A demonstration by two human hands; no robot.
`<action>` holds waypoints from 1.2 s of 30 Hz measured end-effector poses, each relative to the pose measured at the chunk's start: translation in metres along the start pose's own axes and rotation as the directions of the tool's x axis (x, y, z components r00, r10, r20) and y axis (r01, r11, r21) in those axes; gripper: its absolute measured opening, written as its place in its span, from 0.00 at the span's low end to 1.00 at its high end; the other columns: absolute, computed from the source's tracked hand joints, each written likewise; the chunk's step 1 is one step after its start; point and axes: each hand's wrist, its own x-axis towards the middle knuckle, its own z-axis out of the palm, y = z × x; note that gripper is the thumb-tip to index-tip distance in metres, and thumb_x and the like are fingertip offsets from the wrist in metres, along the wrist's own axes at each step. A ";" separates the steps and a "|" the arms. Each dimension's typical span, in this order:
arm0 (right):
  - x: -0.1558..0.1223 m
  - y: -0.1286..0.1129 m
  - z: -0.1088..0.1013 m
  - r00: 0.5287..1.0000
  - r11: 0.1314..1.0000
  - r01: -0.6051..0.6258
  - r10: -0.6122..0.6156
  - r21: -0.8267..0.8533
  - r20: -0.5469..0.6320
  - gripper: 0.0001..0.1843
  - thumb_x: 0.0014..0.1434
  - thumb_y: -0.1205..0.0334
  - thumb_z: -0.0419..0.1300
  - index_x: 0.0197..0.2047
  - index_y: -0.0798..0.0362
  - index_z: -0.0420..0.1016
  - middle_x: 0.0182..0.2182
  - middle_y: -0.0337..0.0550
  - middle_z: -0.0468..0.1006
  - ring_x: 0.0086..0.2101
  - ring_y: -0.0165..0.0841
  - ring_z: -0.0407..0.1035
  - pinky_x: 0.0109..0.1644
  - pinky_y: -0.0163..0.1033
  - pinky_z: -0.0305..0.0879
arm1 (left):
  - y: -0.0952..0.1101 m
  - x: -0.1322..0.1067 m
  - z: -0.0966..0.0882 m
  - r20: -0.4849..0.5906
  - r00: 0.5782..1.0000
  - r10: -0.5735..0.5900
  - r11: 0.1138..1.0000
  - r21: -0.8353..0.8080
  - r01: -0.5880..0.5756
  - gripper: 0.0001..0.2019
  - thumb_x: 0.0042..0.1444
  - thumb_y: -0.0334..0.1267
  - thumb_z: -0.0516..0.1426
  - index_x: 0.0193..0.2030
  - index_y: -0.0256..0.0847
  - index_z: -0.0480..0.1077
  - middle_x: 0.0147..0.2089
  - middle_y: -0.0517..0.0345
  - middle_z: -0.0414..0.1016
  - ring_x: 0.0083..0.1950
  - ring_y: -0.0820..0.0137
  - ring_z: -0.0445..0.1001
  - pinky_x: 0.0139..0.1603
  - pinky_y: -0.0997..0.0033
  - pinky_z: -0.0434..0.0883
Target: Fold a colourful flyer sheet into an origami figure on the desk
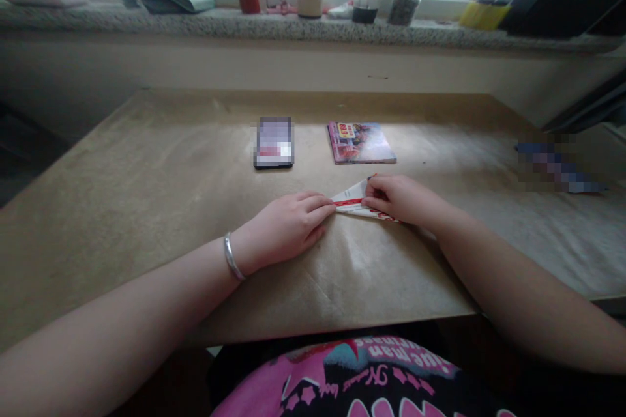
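A folded sheet of printed paper (348, 195), white with a red stripe and red lettering, lies on the table between my two hands. It is narrow and pointed at its left end and wider to the right. My left hand (288, 228), with a silver bangle at the wrist, rests flat with fingers stretched out, the fingertips on the paper's pointed end. Its thumb lies apart, below the paper. My right hand (403, 199) has its fingers curled and pinches the paper's wide end, hiding part of it.
Beyond my hands lie a dark-edged phone-like rectangle (274, 143), its face blurred, and a stack of colourful printed leaflets (364, 143). A blurred bluish flat item (557, 166) is at the table's right. Bottles and containers line the stone windowsill (205, 27) behind the table (147, 208).
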 end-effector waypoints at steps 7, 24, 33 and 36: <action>0.000 -0.003 -0.001 0.998 0.992 0.030 -0.037 -0.126 -0.059 0.09 0.60 0.58 0.58 0.29 0.51 0.69 0.31 0.43 0.74 0.32 0.34 0.66 0.33 0.37 0.55 | 0.002 -0.001 0.000 -0.004 1.000 0.005 1.000 -0.007 -0.005 0.16 0.63 0.36 0.51 0.56 0.36 0.67 0.54 0.47 0.73 0.54 0.63 0.72 0.55 0.61 0.73; 0.000 0.002 -0.003 0.993 0.992 0.083 -0.091 -0.093 -0.080 0.07 0.59 0.61 0.57 0.30 0.51 0.69 0.33 0.45 0.74 0.36 0.37 0.67 0.39 0.39 0.60 | -0.001 0.000 0.002 0.029 0.998 0.050 0.998 -0.028 -0.049 0.21 0.63 0.37 0.52 0.62 0.36 0.63 0.60 0.45 0.68 0.59 0.61 0.67 0.61 0.59 0.68; 0.001 0.002 -0.002 0.994 0.997 0.058 -0.063 -0.059 -0.088 0.05 0.56 0.63 0.58 0.28 0.52 0.69 0.29 0.43 0.74 0.32 0.34 0.67 0.37 0.37 0.59 | 0.000 0.001 0.001 0.045 0.998 0.032 0.999 -0.012 -0.031 0.21 0.64 0.38 0.51 0.62 0.35 0.64 0.60 0.47 0.68 0.59 0.60 0.67 0.61 0.60 0.68; -0.001 -0.004 -0.004 0.995 0.988 0.043 -0.056 -0.146 -0.085 0.06 0.58 0.62 0.56 0.29 0.52 0.69 0.31 0.45 0.75 0.34 0.36 0.68 0.39 0.39 0.60 | 0.000 0.001 -0.001 0.051 0.998 0.039 0.999 0.003 -0.040 0.21 0.64 0.38 0.51 0.61 0.35 0.64 0.59 0.46 0.69 0.59 0.60 0.68 0.60 0.59 0.69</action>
